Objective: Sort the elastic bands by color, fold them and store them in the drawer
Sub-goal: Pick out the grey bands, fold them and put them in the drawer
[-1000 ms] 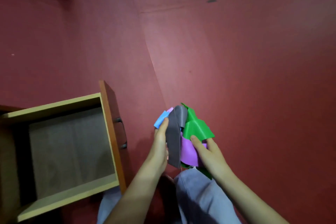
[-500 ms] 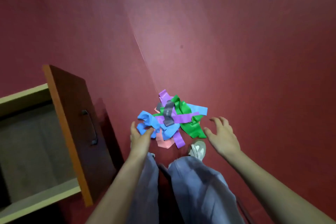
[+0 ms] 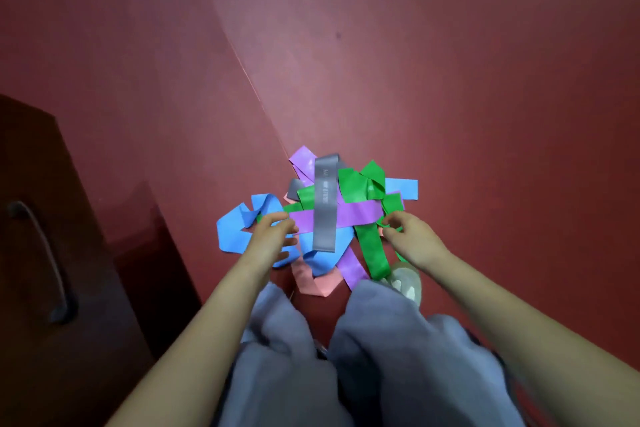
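Change: tangled multicoloured flat elastic bands now dropped on red floor | my left hand fingers relaxed on heap | right hand curled, hold I cannot tell | sorting can start

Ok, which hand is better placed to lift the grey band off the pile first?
Left, probably. The left hand reaches just beside the grey band, which lies on top of the pile. The right hand is farther off, with its fingers curled among the green bands.
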Motion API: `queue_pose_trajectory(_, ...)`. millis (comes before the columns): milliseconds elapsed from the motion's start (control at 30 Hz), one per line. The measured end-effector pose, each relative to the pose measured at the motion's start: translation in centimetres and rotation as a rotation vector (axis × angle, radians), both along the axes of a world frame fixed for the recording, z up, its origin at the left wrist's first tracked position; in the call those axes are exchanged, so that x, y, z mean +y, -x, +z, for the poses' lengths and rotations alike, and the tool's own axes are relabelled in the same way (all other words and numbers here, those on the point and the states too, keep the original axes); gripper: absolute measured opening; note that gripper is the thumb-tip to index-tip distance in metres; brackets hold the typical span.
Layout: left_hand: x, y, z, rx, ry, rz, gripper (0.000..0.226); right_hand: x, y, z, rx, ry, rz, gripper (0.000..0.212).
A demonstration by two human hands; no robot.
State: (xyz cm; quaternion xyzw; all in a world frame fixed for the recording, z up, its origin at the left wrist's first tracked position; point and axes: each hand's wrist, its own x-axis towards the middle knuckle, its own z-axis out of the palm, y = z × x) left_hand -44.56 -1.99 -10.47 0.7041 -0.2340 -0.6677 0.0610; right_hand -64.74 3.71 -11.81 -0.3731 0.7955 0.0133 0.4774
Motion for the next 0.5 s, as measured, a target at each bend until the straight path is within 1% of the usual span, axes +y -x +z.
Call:
queue_pose_trajectory(133,0.5,0.4,-3.2,0.035,0.059,-0.082,0.014,0.8,-0.7,-3.5,-0.044,0.080,0.027,0.025)
queue_pose_trajectory(233,1.3,1.5,-4.9,0.063,0.114,-0.050,0.012,1.2,-1.0,-4.9,-0.072,0.170,0.176,0.029)
queue_pose_trajectory(267,1.3,1.8,-5.3,0.068,0.137,-0.025,0.015,1.0,-1.1,-5.2,-0.049,0.192,0.261,0.030)
queue_pose_trajectory(300,2.1,2.0,-5.9,0.081,0.153,-0.013,0.020,1.9,-1.2,-5.8,-0.015,0.169,0.356,0.032)
queue_pose_trajectory(367,2.1,2.0,-6.8,0.088,0.247,-0.038,0.027,2.4,-1.4,-7.1,0.058,0.181,0.478,0.032)
queue_pose_trajectory(433,1.6,1.6,-8.8,0.105,0.299,-0.067,0.028,2.4,-1.6,-9.0,0.100,0.207,0.528,0.030)
queue_pose_trajectory(500,1.2,1.2,-9.8,0.081,0.343,-0.075,0.029,2.3,-1.9,-10.5,0.113,0.219,0.577,0.029)
